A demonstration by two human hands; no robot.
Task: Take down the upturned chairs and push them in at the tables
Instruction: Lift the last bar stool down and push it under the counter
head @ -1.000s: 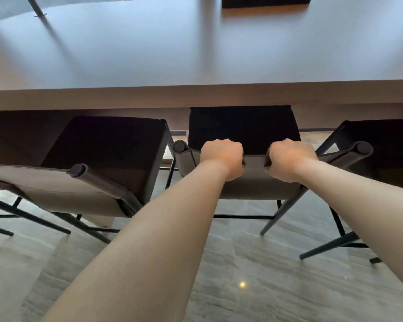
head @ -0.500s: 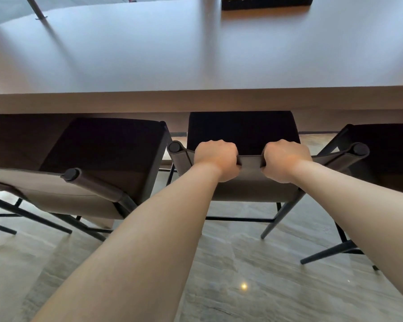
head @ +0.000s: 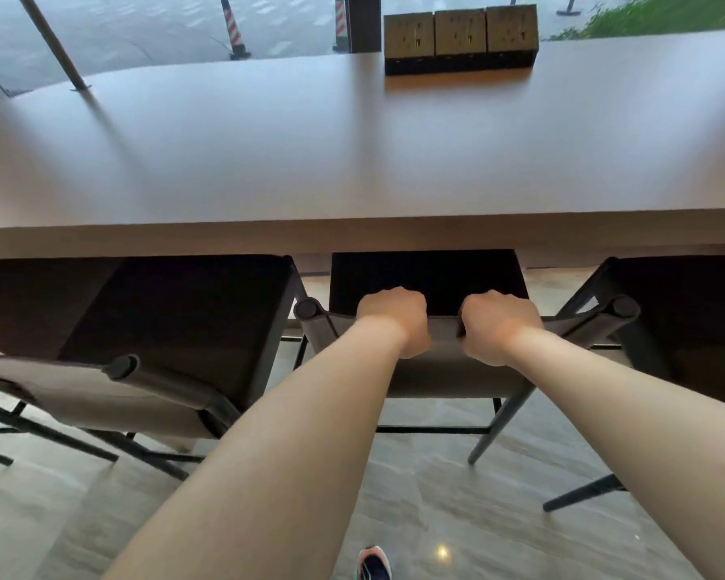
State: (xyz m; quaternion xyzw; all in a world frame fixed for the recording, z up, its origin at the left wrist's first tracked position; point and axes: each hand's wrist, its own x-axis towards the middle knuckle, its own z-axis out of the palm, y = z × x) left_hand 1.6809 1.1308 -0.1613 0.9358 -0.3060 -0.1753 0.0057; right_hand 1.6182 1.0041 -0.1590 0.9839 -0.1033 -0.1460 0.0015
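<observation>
The left hand (head: 394,318) and right hand (head: 499,324) stayed clenched side by side over the top edge of the backrest (head: 440,370) of the middle chair (head: 427,270), as half a second earlier. In that interval the chair slid slightly further under the bench (head: 352,161), so the push-in was judged nearly complete. The chair stood upright on the floor, directly ahead of both hands, between the left neighbouring chair (head: 176,320) and the right neighbouring chair (head: 687,320).
</observation>
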